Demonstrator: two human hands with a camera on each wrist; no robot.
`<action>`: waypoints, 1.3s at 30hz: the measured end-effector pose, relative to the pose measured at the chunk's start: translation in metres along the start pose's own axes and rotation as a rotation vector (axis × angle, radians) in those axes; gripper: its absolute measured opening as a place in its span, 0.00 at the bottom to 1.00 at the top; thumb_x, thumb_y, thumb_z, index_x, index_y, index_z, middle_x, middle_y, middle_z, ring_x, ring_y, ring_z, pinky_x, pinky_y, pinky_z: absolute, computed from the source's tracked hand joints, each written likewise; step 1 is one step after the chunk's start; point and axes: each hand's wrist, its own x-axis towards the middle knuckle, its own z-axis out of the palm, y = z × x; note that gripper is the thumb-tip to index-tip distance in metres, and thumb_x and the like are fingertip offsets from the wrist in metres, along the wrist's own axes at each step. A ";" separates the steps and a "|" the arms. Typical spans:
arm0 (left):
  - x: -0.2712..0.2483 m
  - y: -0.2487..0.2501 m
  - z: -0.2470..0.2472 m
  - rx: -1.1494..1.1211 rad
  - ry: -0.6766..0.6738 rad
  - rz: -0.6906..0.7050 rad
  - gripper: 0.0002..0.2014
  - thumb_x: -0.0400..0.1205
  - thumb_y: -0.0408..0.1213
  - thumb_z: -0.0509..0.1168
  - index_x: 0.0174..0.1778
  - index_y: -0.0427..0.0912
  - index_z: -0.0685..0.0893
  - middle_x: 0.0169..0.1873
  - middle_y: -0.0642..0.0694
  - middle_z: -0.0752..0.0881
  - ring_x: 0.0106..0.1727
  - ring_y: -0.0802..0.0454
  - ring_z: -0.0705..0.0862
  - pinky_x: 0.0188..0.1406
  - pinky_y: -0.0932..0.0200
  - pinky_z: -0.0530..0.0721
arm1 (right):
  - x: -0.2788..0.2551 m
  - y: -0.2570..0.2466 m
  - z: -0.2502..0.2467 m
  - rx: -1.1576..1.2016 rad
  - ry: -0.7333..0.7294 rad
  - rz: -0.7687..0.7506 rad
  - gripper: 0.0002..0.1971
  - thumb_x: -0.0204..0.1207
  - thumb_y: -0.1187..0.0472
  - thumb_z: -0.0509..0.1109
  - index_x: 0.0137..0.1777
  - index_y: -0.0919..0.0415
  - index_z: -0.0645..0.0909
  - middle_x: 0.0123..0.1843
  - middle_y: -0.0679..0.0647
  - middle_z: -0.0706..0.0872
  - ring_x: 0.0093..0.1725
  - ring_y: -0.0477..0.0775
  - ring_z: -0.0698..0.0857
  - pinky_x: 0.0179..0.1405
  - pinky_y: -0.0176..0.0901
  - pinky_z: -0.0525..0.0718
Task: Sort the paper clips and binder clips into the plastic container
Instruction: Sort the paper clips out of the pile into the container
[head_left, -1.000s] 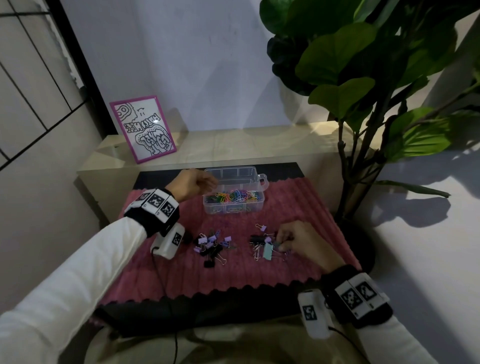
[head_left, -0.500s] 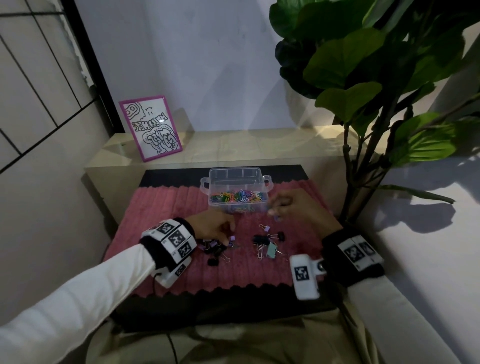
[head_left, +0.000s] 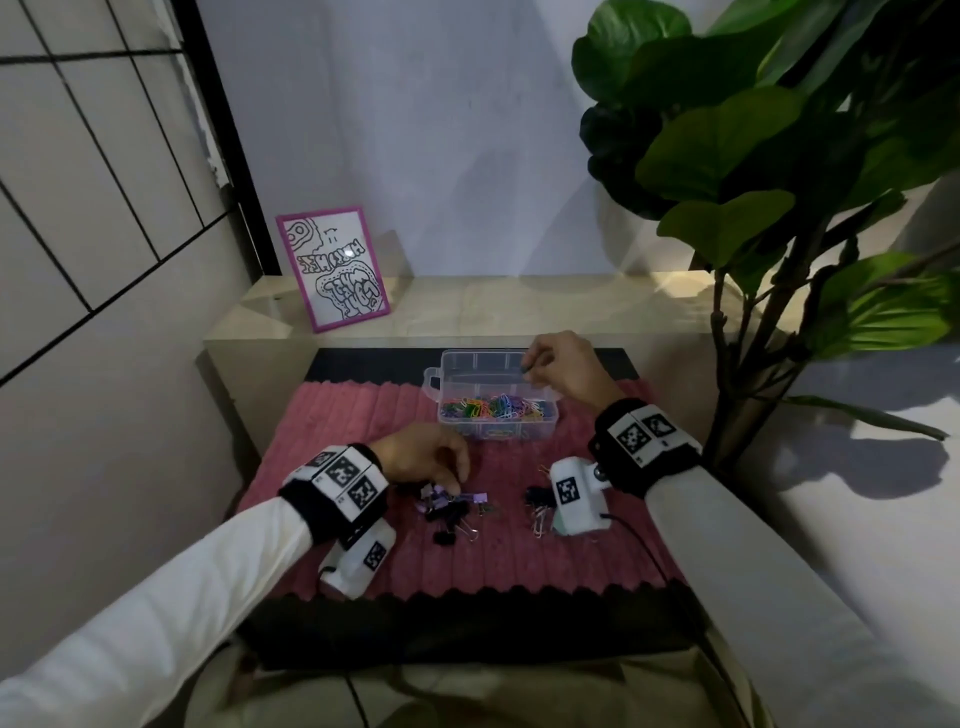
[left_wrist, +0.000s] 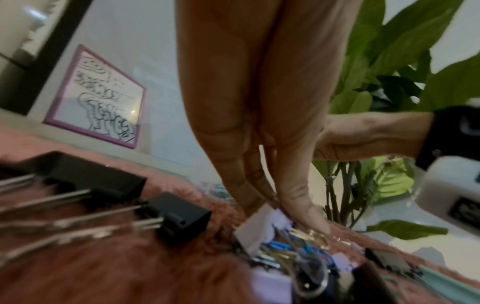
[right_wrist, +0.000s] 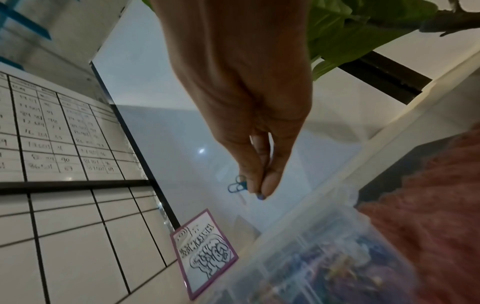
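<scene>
The right hand (head_left: 563, 364) hovers over the back of the plastic container (head_left: 470, 364), grip pinched tight on a small blue clip (right_wrist: 237, 186) — wire loops poke out beside the fingertips (right_wrist: 270, 185), so it looks like a little binder clip, though the pinch hides most of it. Directly under that grip the back compartment looks bare; nearer the person from it, the front section is heaped with coloured paper clips (head_left: 493, 406), so that half of the sort looks well on. Meanwhile the left hand (head_left: 426, 454) is down on the pink mat (head_left: 363, 415), fingers pressed together into the left pile (head_left: 452, 506) and closing on a lilac binder clip (left_wrist: 255, 228) (whether it truly holds it yet, I cannot tell). Around that grip lie black binder clips (left_wrist: 182, 218) with silver wire handles, more lilac ones and tangled blue and gold paper clips. A second, smaller pile (head_left: 537, 506) sits under the right wrist, half hidden by the wrist camera. Plenty left, I'd judge: both piles wait on the worktop, with the binder clips barely begun.
</scene>
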 end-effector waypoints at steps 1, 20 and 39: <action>-0.002 -0.003 -0.001 -0.061 0.028 -0.005 0.06 0.70 0.27 0.73 0.41 0.37 0.86 0.32 0.57 0.84 0.31 0.75 0.81 0.36 0.81 0.75 | -0.001 0.002 0.003 -0.026 0.034 -0.030 0.07 0.69 0.81 0.67 0.41 0.71 0.83 0.38 0.63 0.86 0.31 0.48 0.82 0.28 0.20 0.80; -0.043 -0.039 -0.017 -0.523 0.341 -0.067 0.11 0.68 0.20 0.72 0.38 0.39 0.82 0.32 0.51 0.85 0.33 0.63 0.84 0.35 0.73 0.81 | -0.056 -0.021 0.089 -0.575 -0.622 -0.238 0.16 0.67 0.70 0.75 0.55 0.68 0.80 0.54 0.62 0.84 0.53 0.57 0.81 0.43 0.42 0.75; -0.046 -0.022 -0.011 -0.362 0.256 -0.056 0.09 0.68 0.23 0.74 0.36 0.41 0.85 0.26 0.57 0.88 0.32 0.67 0.85 0.38 0.76 0.80 | -0.055 -0.012 0.083 -0.474 -0.604 -0.237 0.05 0.68 0.70 0.74 0.43 0.70 0.84 0.45 0.63 0.87 0.43 0.55 0.82 0.36 0.37 0.73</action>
